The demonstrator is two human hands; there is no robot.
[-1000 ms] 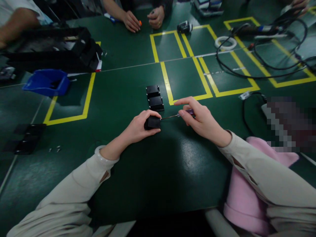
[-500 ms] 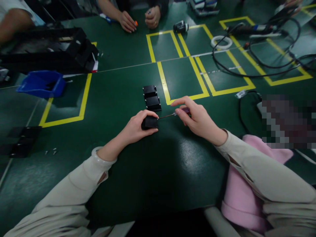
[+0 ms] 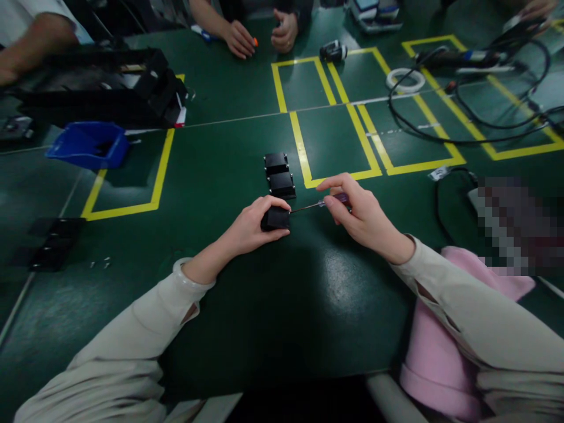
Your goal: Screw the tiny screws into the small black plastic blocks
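A small black block [image 3: 277, 218] rests on the green table, gripped between the thumb and fingers of my left hand [image 3: 251, 226]. My right hand [image 3: 356, 212] is closed round the handle of a screwdriver [image 3: 335, 200]. Its thin shaft points left, and the tip meets a small screw at the block's upper right edge. Just beyond my left hand, two like black blocks [image 3: 280, 183] stand in a row, with shiny screws at their sides. More black pieces [image 3: 51, 247] lie at the far left, with several loose screws [image 3: 106, 263] near them.
A blue bin [image 3: 90, 144] and a black tray [image 3: 101, 88] are at the left. Yellow tape [image 3: 304, 158] marks rectangles on the table. Black cables [image 3: 440, 135] and a white ring [image 3: 405, 80] lie at the right. Pink cloth [image 3: 434, 358] lies under my right arm. A co-worker's hands [image 3: 284, 30] rest opposite.
The whole view has shifted a little, so things appear slightly farther right. Both hands keep their hold, and the screwdriver tip stays at the block's edge.
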